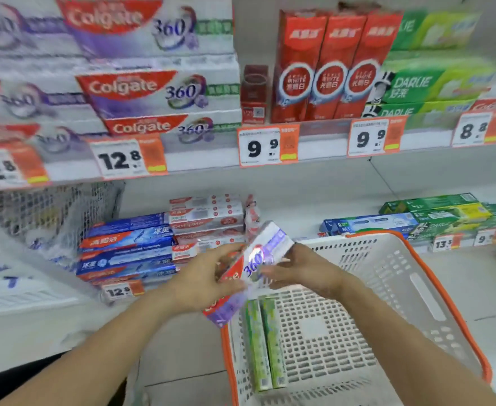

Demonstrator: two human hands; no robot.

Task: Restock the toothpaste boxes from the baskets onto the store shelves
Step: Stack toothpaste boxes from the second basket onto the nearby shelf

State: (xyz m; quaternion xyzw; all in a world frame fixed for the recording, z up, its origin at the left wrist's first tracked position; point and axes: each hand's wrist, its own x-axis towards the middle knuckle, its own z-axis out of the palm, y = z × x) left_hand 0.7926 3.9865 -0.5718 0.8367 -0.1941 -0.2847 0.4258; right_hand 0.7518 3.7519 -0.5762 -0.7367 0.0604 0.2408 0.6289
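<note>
Store shelves (200,164) run from stacked Colgate 360 boxes (153,92) on the left, past upright red boxes (326,65), to green Darlie boxes (434,80) on the right, with price tags along the edge. Below, above the white basket (411,288) with its orange rim, the left hand (203,279) and right hand (305,271) both grip a purple-and-white toothpaste box (258,259), tilted between them. Two green boxes (266,344) lie in the basket.

Glossy printed cardboard toothpaste box (258,259) catching glare inside the grip; perforated matt white plastic basket (387,288) with smooth orange rim sitting beneath it; matt paper price tags (267,146) hanging above; wire-mesh metal bin (50,212) standing left.
</note>
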